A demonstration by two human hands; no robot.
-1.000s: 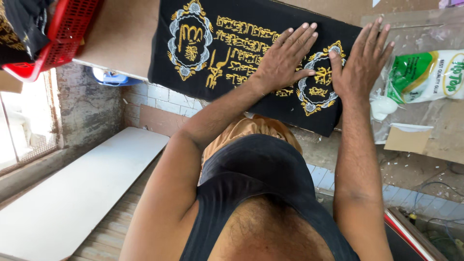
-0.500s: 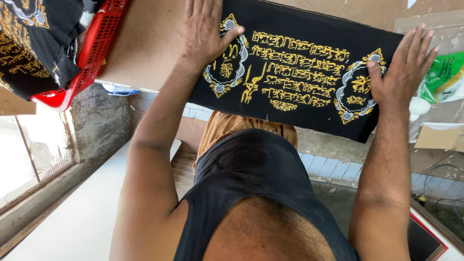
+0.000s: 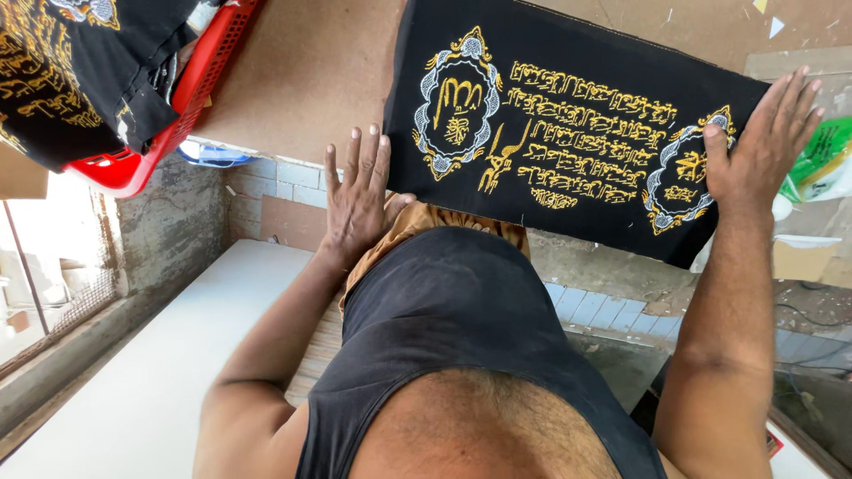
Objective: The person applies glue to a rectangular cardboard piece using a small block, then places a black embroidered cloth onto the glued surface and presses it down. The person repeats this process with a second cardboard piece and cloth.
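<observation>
Black cloth [image 3: 568,133], gold embroidery, upper centre: soft, light, likely floppy. Right hand [image 3: 763,146] flat on its end, fingers spread; left hand [image 3: 358,200] released, off cloth. Grip by edges.

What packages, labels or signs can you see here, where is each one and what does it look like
Green and white plastic package: far right table edge, just past the right hand, soft bag, mostly hidden.
Black embroidered cloth panel: flat on the brown table, long rectangle, gold script between two gold and silver medallions; right hand rests on its right end.
More black and gold cloth: top left, draped over a red basket.
</observation>
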